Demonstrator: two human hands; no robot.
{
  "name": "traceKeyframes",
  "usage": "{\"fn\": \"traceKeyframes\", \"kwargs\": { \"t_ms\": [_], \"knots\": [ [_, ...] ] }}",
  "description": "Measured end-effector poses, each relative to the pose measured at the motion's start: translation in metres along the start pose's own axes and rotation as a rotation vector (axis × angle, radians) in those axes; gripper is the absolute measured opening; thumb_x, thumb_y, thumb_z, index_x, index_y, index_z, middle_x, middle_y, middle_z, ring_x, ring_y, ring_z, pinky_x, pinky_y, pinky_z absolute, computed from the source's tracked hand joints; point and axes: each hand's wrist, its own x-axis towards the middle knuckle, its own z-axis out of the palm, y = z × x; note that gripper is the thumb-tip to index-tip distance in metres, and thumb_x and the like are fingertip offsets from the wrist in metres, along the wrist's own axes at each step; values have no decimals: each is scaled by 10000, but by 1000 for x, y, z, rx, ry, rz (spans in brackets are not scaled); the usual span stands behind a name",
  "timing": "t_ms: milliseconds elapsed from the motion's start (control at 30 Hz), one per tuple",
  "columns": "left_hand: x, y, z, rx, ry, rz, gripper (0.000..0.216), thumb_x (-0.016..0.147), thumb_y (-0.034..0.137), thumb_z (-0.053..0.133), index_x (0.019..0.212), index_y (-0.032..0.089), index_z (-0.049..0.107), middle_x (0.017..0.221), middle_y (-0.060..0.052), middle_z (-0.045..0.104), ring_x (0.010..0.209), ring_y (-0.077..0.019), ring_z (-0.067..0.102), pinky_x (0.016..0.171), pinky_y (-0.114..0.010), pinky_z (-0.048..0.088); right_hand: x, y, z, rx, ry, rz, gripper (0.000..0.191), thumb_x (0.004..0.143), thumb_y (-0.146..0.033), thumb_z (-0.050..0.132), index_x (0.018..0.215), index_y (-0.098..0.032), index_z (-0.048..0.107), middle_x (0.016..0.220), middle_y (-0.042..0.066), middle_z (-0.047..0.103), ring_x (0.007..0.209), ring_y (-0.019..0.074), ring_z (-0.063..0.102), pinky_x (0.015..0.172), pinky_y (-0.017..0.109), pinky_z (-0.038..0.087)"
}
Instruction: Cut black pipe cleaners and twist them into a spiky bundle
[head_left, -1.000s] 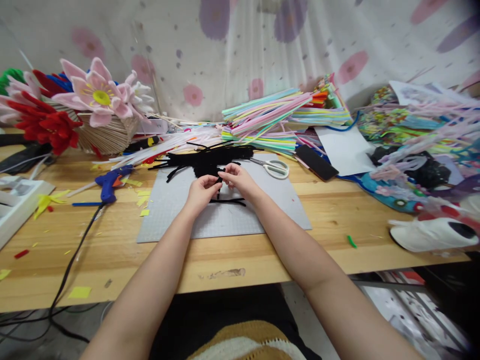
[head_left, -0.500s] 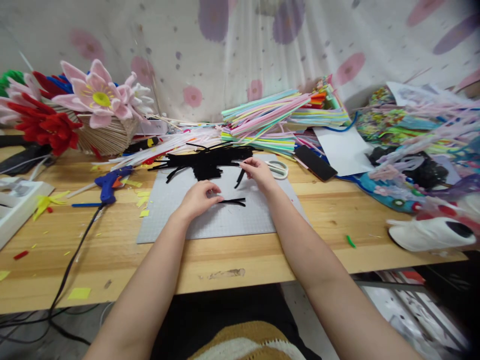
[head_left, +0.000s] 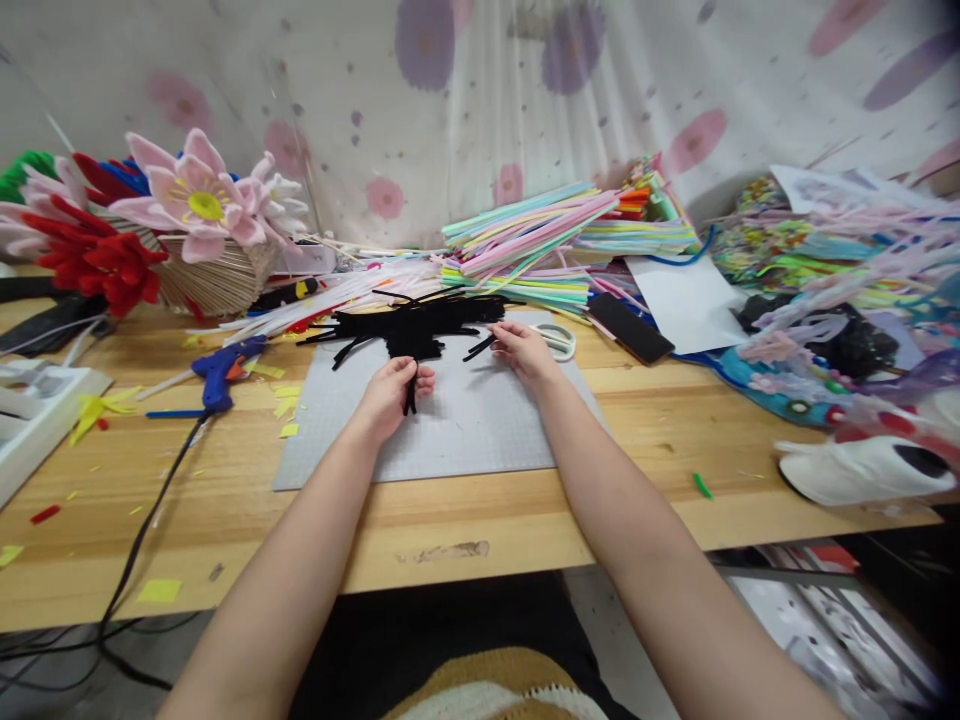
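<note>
My left hand is closed on a few short black pipe cleaners, which hang down between thumb and fingers over the grey cutting mat. Pinched in my right hand are short black pipe cleaners, pointing left and down. Just beyond both hands lies a dark pile of black pipe cleaners, long strands across the back and a shorter bunch in front. White-handled scissors rest behind my right hand, their blades hidden.
A blue glue gun with its cord lies at left, near yellow scraps. Pink and red fuzzy flowers stand behind it. Pastel pipe cleaners are heaped at the back. A black phone and a white roll lie at right.
My left hand has picked the black pipe cleaners up off the mat and turned them to hang downward. The pieces in my right hand have swung to a flatter angle.
</note>
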Motion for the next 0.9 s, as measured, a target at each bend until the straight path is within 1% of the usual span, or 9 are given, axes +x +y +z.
{"fn": "traceKeyframes", "kwargs": {
  "t_ms": [67,167,300,433,567,667,800,867,900],
  "knots": [
    [-2,3,2,-104,-5,-61,112,809,44,448,791,144,495,704,-47,640,621,-96,620,635,-229,501,-1,2,3,25,-37,-4,348,547,-399,734,789,-183,608,735,-14,592,580,69,545,561,215,463],
    [-4,4,3,-117,31,-79,131,782,6,471,817,121,524,725,-59,647,653,-104,633,677,-255,526,-6,3,14,29,-109,-25,331,587,-394,721,819,-187,610,720,-17,596,573,76,559,576,232,485],
    [-3,2,2,-48,33,-63,109,747,31,556,821,111,560,689,-41,639,625,-100,620,644,-259,540,-17,6,33,13,-264,-9,331,575,-303,743,857,-182,618,731,-13,613,645,95,585,633,244,494],
    [-1,-1,-2,49,7,-19,154,678,101,656,819,118,595,725,-34,646,631,-113,625,539,-221,521,-22,15,46,45,-317,-26,320,564,-274,739,844,-183,613,738,-21,608,663,89,567,640,236,480],
    [2,-6,-3,180,21,101,197,654,189,687,824,121,613,703,-20,630,556,-93,586,457,-191,476,-19,24,51,91,-309,-74,264,554,-261,715,762,-178,576,736,-34,595,626,76,538,585,213,447],
    [3,-8,-3,224,14,150,171,702,195,635,854,130,594,680,-12,619,483,-62,519,396,-159,407,-16,26,51,90,-212,-93,260,551,-231,679,766,-185,540,712,-45,587,585,68,510,538,199,413],
    [3,-5,-2,160,11,92,92,756,137,552,848,145,546,613,17,558,397,-22,379,331,-113,223,-16,23,52,92,-88,-68,297,561,-202,662,814,-190,506,714,-33,624,537,57,479,495,187,375],
    [2,-1,-3,84,-16,29,60,771,113,529,825,139,532,581,26,509,394,-16,351,335,-105,191,-19,19,52,141,-97,-26,313,557,-205,693,808,-187,506,699,-31,630,541,58,500,516,192,401],
    [1,0,-3,40,-34,0,54,779,105,520,822,137,526,576,25,494,396,-17,347,335,-103,183,-21,17,51,177,-129,3,324,548,-202,712,804,-184,515,705,-29,633,568,64,531,549,199,428]
  ]
}}
